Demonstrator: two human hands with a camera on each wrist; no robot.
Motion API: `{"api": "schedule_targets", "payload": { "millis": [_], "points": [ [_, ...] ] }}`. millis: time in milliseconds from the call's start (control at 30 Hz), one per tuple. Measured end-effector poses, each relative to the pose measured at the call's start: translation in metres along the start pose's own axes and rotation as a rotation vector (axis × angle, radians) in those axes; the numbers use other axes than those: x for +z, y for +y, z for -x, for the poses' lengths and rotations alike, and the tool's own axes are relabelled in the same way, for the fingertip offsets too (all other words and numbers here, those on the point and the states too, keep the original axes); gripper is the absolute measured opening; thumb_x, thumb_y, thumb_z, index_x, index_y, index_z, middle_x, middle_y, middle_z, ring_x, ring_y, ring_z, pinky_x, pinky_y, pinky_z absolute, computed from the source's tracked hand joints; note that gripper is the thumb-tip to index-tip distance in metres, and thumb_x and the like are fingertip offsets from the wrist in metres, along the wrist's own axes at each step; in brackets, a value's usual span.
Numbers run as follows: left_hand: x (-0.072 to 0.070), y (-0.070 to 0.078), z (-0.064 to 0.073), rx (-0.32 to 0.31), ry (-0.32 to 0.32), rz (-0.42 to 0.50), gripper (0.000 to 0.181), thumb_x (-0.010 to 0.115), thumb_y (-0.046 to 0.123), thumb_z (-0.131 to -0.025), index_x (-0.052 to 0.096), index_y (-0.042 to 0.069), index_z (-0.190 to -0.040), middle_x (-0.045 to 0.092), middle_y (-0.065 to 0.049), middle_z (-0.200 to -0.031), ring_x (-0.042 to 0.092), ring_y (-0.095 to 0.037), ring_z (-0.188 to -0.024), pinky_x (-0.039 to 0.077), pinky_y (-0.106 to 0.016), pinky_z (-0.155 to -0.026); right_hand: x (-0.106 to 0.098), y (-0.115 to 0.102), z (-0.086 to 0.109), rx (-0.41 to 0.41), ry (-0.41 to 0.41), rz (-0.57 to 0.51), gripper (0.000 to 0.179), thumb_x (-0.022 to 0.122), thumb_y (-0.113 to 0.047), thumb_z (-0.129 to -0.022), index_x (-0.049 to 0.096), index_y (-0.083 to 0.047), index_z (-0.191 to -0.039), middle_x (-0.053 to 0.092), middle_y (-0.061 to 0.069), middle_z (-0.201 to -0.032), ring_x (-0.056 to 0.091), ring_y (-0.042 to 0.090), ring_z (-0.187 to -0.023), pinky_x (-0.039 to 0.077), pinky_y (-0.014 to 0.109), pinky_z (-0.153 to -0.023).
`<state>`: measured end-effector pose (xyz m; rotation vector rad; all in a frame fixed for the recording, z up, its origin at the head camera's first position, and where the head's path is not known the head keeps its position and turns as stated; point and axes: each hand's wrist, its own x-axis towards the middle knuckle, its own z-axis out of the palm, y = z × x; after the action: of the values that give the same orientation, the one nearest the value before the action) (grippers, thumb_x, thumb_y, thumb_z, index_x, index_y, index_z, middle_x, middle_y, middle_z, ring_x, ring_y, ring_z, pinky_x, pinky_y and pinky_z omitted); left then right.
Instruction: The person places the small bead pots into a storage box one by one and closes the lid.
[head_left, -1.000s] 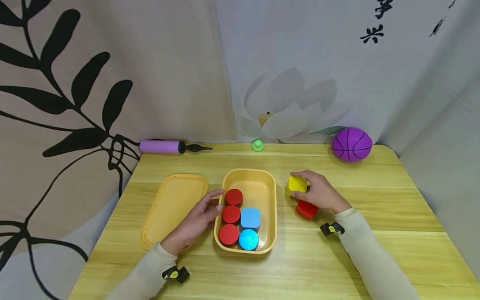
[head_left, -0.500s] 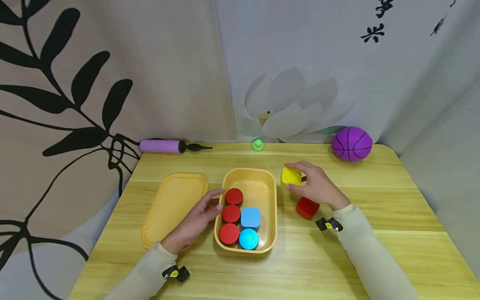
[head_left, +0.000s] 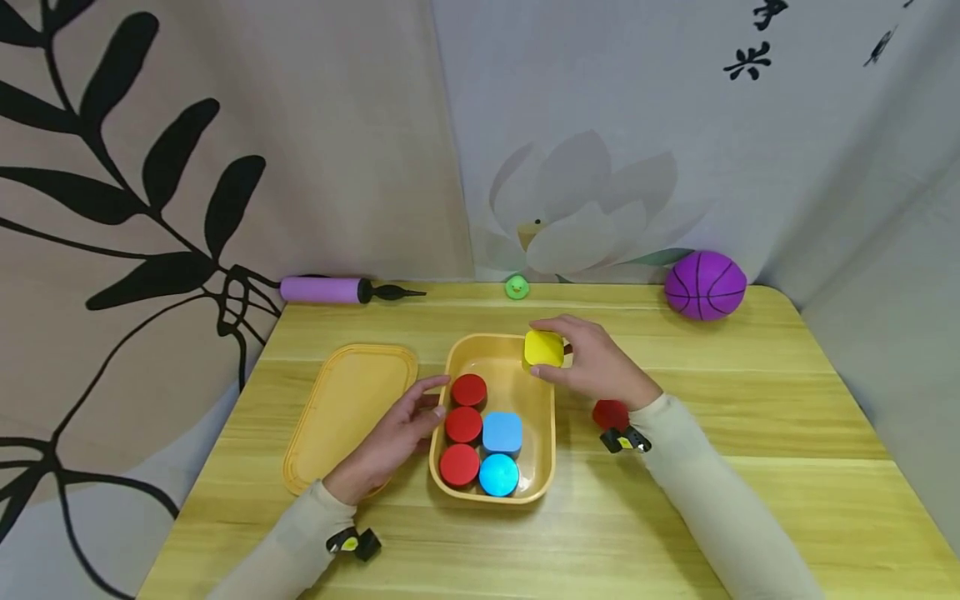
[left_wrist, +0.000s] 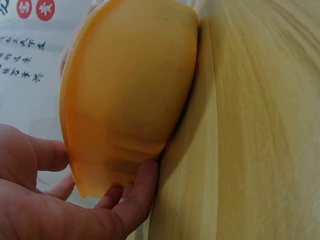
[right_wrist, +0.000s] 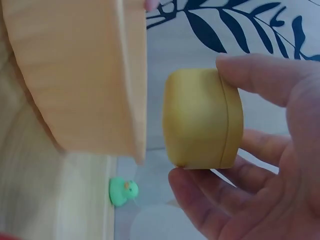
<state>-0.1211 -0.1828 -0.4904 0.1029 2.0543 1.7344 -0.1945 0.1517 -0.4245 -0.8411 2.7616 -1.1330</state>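
Note:
My right hand [head_left: 596,358] pinches a small yellow lidded box [head_left: 543,348] between thumb and fingers, above the far right rim of a large yellow-orange box [head_left: 543,467]. In the right wrist view, the yellow lidded box [right_wrist: 200,120] is raised beyond the large box's rim, its lid seam showing. My left hand [head_left: 393,442] rests against the large box's left side, fingers touching its wall [left_wrist: 130,90]. Inside that box, several round red containers [head_left: 459,465] stand along the left, beside a blue rounded-square container [head_left: 502,433] and a round blue one [head_left: 498,475].
A matching lid [head_left: 352,392] lies left of the large box. Partly hidden by the right wrist is a red container [head_left: 610,413]. Along the back edge are a purple pump [head_left: 322,290], a green toy duck [head_left: 517,287] and a purple ball [head_left: 705,285].
My right hand has lifted the yellow lidded box from beside the red container and carried it left, over the large box's rim. The left hand has stayed in place.

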Motion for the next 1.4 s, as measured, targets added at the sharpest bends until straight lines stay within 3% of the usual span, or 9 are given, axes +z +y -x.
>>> {"api": "schedule_targets", "payload": {
  "millis": [267, 633, 1000, 1400],
  "points": [
    [-0.001, -0.001, -0.001, -0.002, -0.001, 0.001, 0.051, 0.052, 0.029, -0.113, 0.037, 0.030, -0.162, 0.045, -0.018, -0.154, 0.053, -0.032, -0.134, 0.053, -0.037, -0.092, 0.024, -0.005, -0.018, -0.052, -0.065, 0.064, 0.064, 0.086, -0.035, -0.088, 0.066, -0.008, -0.143, 0.070, 0.008, -0.132, 0.064, 0.024, -0.110, 0.055, 0.045, -0.095],
    [0.000, 0.000, -0.002, -0.011, 0.011, -0.003, 0.051, 0.052, 0.029, -0.113, 0.038, 0.031, -0.162, 0.046, -0.018, -0.153, 0.053, -0.033, -0.134, 0.051, -0.037, -0.091, 0.050, -0.011, -0.021, -0.023, -0.173, 0.120, 0.067, 0.085, -0.039, -0.088, 0.065, -0.007, -0.142, 0.066, 0.011, -0.146, 0.060, 0.033, -0.137, 0.044, 0.052, -0.118],
    [0.000, -0.001, -0.001, -0.016, 0.013, 0.007, 0.049, 0.053, 0.029, -0.112, 0.040, 0.034, -0.160, 0.046, -0.017, -0.153, 0.053, -0.033, -0.133, 0.051, -0.036, -0.091, 0.064, -0.014, -0.019, 0.033, -0.225, 0.202, 0.065, 0.087, -0.047, -0.085, 0.071, -0.013, -0.138, 0.070, 0.006, -0.141, 0.062, 0.029, -0.132, 0.048, 0.050, -0.115],
    [0.001, 0.002, 0.001, -0.014, 0.013, 0.006, 0.050, 0.053, 0.028, -0.113, 0.039, 0.032, -0.161, 0.044, -0.017, -0.156, 0.052, -0.034, -0.136, 0.055, -0.040, -0.096, 0.068, -0.012, -0.016, 0.015, -0.251, 0.265, 0.066, 0.083, -0.055, -0.088, 0.071, -0.014, -0.137, 0.072, 0.004, -0.139, 0.065, 0.027, -0.130, 0.049, 0.050, -0.113]
  ]
}}
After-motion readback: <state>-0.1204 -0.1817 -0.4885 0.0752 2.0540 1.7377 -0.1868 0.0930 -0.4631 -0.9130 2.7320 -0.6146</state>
